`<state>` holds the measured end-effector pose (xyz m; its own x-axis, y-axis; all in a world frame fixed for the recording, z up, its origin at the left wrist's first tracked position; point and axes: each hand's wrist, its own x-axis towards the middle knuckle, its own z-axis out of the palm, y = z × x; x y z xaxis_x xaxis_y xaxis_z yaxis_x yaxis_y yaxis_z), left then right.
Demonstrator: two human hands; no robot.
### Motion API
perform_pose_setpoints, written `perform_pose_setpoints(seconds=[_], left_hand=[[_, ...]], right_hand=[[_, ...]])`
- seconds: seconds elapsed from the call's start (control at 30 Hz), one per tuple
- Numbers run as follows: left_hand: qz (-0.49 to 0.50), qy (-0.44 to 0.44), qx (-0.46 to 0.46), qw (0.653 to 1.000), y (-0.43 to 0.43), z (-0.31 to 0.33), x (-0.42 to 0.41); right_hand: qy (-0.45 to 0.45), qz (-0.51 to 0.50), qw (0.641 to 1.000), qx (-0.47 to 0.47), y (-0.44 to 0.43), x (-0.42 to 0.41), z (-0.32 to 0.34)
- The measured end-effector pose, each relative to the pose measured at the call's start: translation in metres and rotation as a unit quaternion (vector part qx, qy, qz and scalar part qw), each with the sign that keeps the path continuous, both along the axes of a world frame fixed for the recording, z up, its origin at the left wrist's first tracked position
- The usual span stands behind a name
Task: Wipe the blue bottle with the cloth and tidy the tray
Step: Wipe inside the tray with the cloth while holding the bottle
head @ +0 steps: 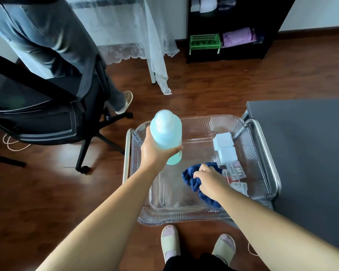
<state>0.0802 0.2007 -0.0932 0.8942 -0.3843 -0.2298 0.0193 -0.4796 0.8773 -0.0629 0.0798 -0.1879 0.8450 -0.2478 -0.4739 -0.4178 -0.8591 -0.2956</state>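
Observation:
My left hand grips a pale blue bottle with a light cap and holds it upright above the left side of a clear ribbed plastic tray. My right hand grasps a crumpled dark blue cloth that lies on the tray floor, right of centre. Two pale blue boxes stand at the tray's right side. Below them lie small clear packets with red and white contents. Part of the cloth is hidden under my right wrist.
The tray sits on a metal-railed cart. A dark grey table borders it on the right. A black office chair and another person's legs stand at left. A black shelf lines the far wall. My slippered feet are below.

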Motion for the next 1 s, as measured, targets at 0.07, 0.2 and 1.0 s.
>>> perform_pose_setpoints(seconds=[0.07,0.2,1.0], left_hand=[[-0.010,0.003,0.005,1.000,0.000,0.001,0.001],[-0.008,0.001,0.011,1.000,0.002,0.000,0.002],[-0.213,0.101,0.365,0.901,0.007,-0.080,-0.066]], right_hand=[[-0.013,-0.013,1.000,-0.016,0.008,0.004,-0.001],[-0.048,0.003,0.999,0.006,0.022,-0.002,-0.006],[0.030,0.028,0.999,-0.036,-0.019,0.007,-0.007]])
